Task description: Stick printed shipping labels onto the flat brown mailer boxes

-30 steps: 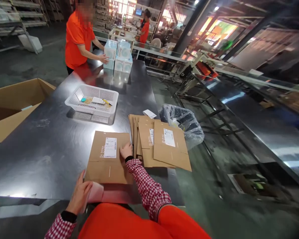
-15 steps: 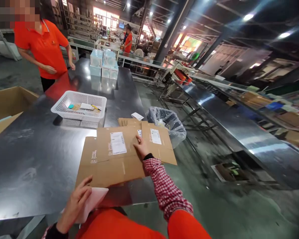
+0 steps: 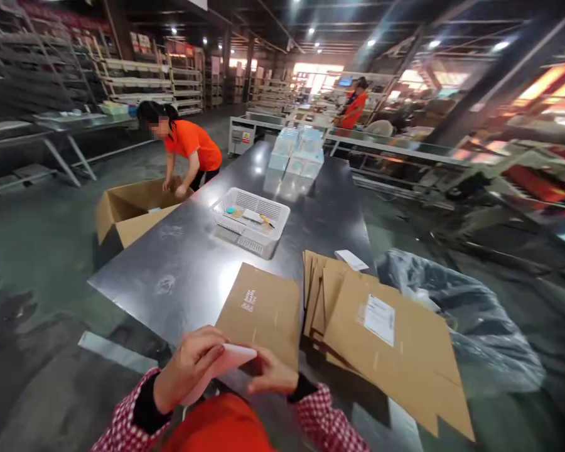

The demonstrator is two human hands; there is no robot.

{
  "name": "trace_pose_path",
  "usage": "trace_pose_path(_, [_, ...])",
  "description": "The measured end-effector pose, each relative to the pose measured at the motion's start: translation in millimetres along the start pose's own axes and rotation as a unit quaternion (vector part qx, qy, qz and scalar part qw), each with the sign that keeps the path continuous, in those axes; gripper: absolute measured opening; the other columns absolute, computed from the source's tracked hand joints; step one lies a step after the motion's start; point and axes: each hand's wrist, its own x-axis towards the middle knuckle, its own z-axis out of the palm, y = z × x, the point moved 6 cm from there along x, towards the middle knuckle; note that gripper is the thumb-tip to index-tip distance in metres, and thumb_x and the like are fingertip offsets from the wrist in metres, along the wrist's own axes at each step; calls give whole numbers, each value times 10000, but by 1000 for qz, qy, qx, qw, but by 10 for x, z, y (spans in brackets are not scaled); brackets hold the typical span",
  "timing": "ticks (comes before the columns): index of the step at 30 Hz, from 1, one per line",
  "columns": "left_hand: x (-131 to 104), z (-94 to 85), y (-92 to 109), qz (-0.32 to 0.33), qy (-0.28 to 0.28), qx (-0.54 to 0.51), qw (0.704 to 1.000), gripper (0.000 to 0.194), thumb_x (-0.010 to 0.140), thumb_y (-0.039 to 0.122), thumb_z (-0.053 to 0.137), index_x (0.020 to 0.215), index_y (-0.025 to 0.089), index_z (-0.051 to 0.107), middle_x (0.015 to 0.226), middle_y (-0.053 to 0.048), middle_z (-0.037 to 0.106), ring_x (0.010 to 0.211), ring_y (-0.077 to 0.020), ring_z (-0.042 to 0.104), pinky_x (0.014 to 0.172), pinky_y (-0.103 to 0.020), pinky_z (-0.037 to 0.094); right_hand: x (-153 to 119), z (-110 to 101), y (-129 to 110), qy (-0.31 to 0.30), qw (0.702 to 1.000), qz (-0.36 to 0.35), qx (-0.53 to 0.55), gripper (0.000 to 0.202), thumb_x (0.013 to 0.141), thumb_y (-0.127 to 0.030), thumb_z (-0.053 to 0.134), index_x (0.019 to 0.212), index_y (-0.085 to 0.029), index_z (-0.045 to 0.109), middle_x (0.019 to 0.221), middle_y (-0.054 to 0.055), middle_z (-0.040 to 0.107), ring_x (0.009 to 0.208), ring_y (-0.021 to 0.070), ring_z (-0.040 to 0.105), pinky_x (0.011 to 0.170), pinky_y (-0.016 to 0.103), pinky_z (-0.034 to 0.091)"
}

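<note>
My left hand [image 3: 195, 361] is closed around a small stack of white paper sheets [image 3: 233, 356], held low in front of my body. My right hand [image 3: 272, 370] reaches the right corner of the sheets, its thumb apart below and its fingertips partly hidden behind the paper. Just beyond both hands, a flat cardboard box [image 3: 268, 307] with white print lies on the metal table. To the right of it is a pile of flattened boxes [image 3: 409, 351]. The top box there bears a white label [image 3: 380, 319] and overhangs the table edge.
A white plastic basket [image 3: 277, 232] holding small items stands mid-table [image 3: 193, 257]. Light-blue boxes [image 3: 306, 154] are stacked at the far end. A bin lined with clear plastic [image 3: 494, 339] stands right. At left, a co-worker [image 3: 195, 147] bends over a large open carton [image 3: 117, 207].
My right hand has left the cardboard and come to the paper sheets. A labelled box now lies on the right pile, uncovering an unlabelled one. My view has swung left; the co-worker now bends down.
</note>
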Motion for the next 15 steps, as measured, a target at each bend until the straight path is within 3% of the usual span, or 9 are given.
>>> trace_pose_path(1, [-33,-80,8,-5,14,8,1000,359,954,361,414,871,180,713,917,-69,709,874,-170,642,793,-259,488,121,304,101,-22,999,12,31,663,599,-495,808,1173,-204,645,1190,102,649,1113,253,594,1022,444,408])
trace_pose_path(3, [-119,-263,-80,-33,46,27,998,380,959,358,397,841,177,710,922,-70,706,873,-170,639,786,-261,486,257,650,205,-13,996,25,82,412,720,-483,726,993,-175,723,1004,89,718,949,234,662,942,427,473])
trace_pose_path(5, [-235,-460,-283,-83,83,53,992,382,955,363,392,849,183,711,967,-74,700,899,-178,638,800,-280,492,294,749,207,15,994,26,108,361,764,-484,684,906,-157,740,922,98,731,879,237,682,907,427,495])
trace_pose_path(9, [-557,-701,-652,-185,162,122,962,308,897,337,482,1122,215,653,1222,-96,626,1143,-232,563,1000,-414,430,266,688,187,59,994,47,78,422,778,-508,659,996,-152,725,1036,132,711,966,278,666,950,461,481])
trace_pose_path(12, [-697,-485,-608,-153,134,85,975,359,890,333,515,1222,224,596,1335,-92,559,1247,-216,495,1074,-396,370,213,605,321,104,991,80,-1,454,765,-534,648,1007,-159,730,1091,132,695,1055,318,630,1010,492,445])
trace_pose_path(15, [-675,-106,-491,-87,56,41,994,493,742,411,725,1189,230,626,1170,-75,671,1105,-232,605,1026,-346,421,202,520,522,94,987,100,-83,437,673,-565,694,942,-227,760,1040,117,712,1080,375,613,993,509,472])
